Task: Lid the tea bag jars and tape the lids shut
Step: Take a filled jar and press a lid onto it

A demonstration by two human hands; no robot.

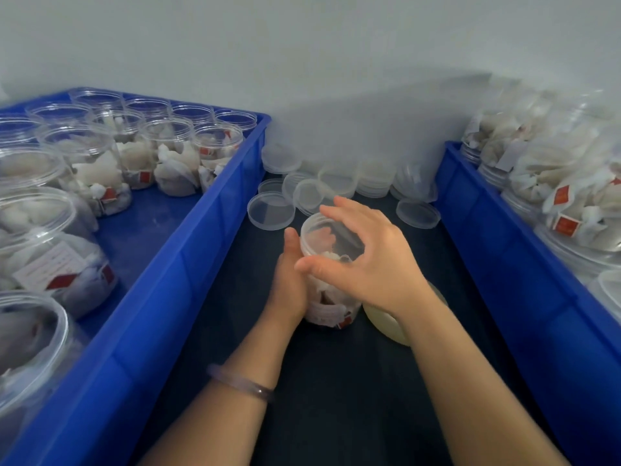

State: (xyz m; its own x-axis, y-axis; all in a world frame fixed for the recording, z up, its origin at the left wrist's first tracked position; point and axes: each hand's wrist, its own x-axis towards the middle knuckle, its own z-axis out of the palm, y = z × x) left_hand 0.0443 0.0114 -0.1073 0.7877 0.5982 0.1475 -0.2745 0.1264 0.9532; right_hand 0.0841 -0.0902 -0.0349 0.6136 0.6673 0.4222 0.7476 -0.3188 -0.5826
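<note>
**A:** ok so closest to the camera it's just two bare forearms coming in over the dark table (336,398), with a translucent bangle (240,381) on the left wrist

**B:** and the hands?

**A:** left hand (289,280) is wrapped round the left side of a clear jar (327,297) stuffed with tea bags, thumb up along the wall, so it's holding the jar. The jar stands on the table between the two bins. Right hand (373,260) is over the top, thumb and fingers curled round the clear lid (331,235) sitting on the jar mouth. The lid looks a bit tilted, can't tell if it's fully seated

**B:** anything right by the grip?

**A:** a pale yellowish roll (386,322) just right of the jar, half hidden under the right wrist, can't say for sure what it is. Just beyond the hands there's a bunch of loose lids (270,210) lying flat on the table, and behind them more lids in stacks (373,178) against the wall

**B:** and the bins?

**A:** left of the grip a blue bin (188,250) holds open jars (171,156) of tea bags, plus empty ones at the far end. Right of it another blue bin (504,250) with jars piled high with tea bags (571,183), blurry out there though
</note>
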